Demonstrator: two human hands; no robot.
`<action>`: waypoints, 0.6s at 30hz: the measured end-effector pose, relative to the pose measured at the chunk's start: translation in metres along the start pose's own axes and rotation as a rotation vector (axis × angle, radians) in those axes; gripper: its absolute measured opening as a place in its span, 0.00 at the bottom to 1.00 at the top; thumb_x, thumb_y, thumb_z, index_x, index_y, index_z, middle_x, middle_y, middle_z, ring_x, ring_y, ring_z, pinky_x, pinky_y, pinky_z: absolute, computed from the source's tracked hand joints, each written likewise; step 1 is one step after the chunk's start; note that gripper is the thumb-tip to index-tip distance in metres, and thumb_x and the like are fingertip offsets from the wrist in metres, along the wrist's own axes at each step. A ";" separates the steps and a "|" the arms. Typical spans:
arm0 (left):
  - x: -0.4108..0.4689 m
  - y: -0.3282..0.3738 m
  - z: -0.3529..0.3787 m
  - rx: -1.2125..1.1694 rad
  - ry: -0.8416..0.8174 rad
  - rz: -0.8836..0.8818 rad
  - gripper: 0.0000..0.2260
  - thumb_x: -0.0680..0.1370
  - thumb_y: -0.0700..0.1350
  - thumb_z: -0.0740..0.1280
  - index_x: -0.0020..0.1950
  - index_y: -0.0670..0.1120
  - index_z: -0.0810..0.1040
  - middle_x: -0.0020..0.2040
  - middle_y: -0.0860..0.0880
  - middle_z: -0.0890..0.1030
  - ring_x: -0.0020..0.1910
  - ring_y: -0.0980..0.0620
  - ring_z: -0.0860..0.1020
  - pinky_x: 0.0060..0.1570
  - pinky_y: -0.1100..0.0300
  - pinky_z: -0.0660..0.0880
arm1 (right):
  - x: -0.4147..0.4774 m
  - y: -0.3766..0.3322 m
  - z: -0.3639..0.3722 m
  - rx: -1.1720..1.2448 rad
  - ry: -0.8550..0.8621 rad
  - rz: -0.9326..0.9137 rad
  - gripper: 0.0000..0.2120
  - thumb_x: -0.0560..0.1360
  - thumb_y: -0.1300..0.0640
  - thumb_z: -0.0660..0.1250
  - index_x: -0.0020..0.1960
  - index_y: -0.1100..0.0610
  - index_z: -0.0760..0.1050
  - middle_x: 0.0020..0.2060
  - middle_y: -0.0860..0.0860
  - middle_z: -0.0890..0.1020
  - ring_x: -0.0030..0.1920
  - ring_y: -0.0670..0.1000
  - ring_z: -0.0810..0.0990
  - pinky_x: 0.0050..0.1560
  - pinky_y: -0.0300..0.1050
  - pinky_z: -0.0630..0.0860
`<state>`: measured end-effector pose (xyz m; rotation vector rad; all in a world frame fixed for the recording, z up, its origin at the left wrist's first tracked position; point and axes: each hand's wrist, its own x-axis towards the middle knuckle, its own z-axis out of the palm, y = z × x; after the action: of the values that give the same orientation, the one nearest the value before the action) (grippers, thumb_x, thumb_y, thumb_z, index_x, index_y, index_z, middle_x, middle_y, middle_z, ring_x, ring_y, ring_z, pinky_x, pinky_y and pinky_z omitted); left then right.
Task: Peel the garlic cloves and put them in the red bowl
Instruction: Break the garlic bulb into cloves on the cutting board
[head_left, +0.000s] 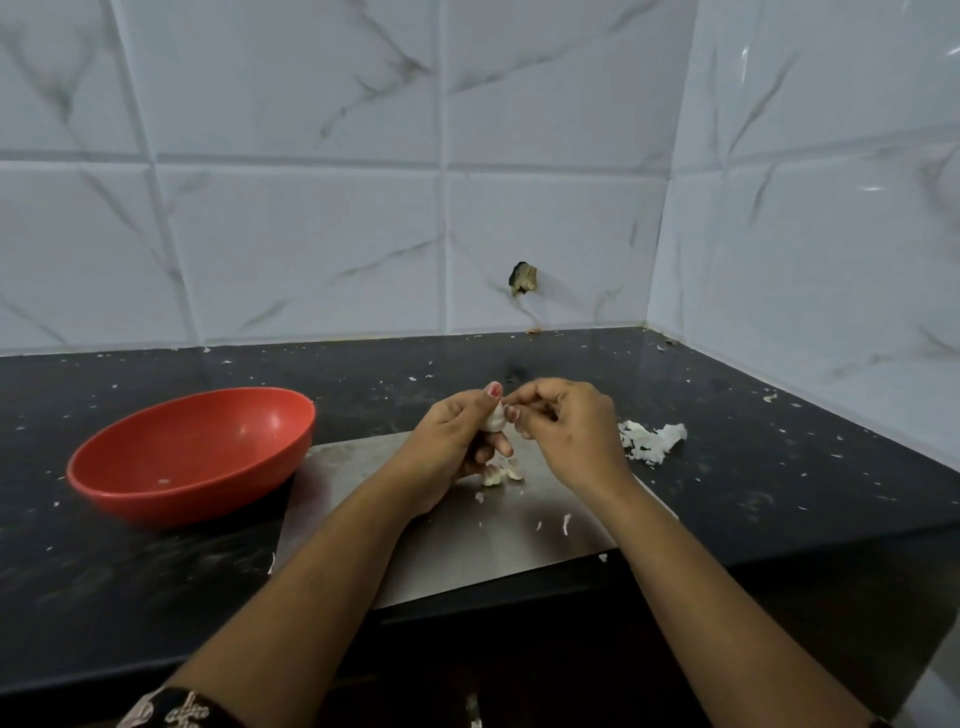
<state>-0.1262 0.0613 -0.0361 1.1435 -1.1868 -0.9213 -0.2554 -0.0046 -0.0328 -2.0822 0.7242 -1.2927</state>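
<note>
Squarely above the steel sheet (467, 551), on the head-camera feed I am monitoring, a person's left hand (452, 441) holds a garlic clove (493, 419) upright. Its fingers (501, 446) are curled round the clove's lower part, and the thumb, nail painted red, lies against the top. The right hand (571, 431) meets it from the other side, its fingers (540, 401) bent inward and pinching at the clove's tip. Whether they grip loose skin or the clove itself, I cannot tell.

Just below the hands, a few more pale garlic pieces (501, 473) lie on the sheet, with small scraps of skin scattered toward its near edge. The sheet lies flat on the black tabletop (104, 571), and its near corner reaches the front edge.

To the left, touching or just beside the sheet's far corner, stands the red bowl (182, 501). I can make out one small pale fleck inside it.

To the right of the hands, a heap of white peel (652, 441) lies on the tabletop just past the sheet. White flecks are scattered across the dark surface.

Behind, marbled white tiles (291, 234) line the corner, with a ragged hole (522, 279) in one of them. A patterned sleeve (176, 709) shows at the bottom left.
</note>
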 end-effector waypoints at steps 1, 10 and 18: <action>0.000 0.000 0.000 0.009 0.012 -0.003 0.15 0.80 0.55 0.58 0.44 0.44 0.75 0.29 0.48 0.76 0.25 0.56 0.66 0.25 0.67 0.64 | 0.000 -0.001 0.001 -0.005 -0.006 0.009 0.03 0.73 0.64 0.72 0.43 0.57 0.84 0.31 0.45 0.82 0.32 0.40 0.80 0.37 0.32 0.76; 0.001 0.000 -0.001 0.010 0.063 -0.002 0.17 0.83 0.50 0.57 0.38 0.43 0.73 0.24 0.48 0.68 0.24 0.54 0.59 0.26 0.62 0.55 | 0.003 0.001 0.008 0.114 -0.018 0.235 0.06 0.73 0.64 0.72 0.40 0.54 0.82 0.30 0.48 0.82 0.29 0.41 0.77 0.38 0.35 0.76; 0.001 -0.003 -0.008 -0.012 0.139 0.048 0.18 0.82 0.53 0.56 0.55 0.40 0.78 0.26 0.50 0.69 0.24 0.57 0.62 0.23 0.66 0.58 | 0.019 0.034 -0.044 -0.291 0.162 0.276 0.06 0.75 0.68 0.68 0.42 0.62 0.83 0.36 0.52 0.81 0.35 0.46 0.80 0.38 0.29 0.74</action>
<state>-0.1177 0.0613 -0.0388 1.1456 -1.0904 -0.7983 -0.2932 -0.0494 -0.0299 -2.0192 1.2900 -1.2676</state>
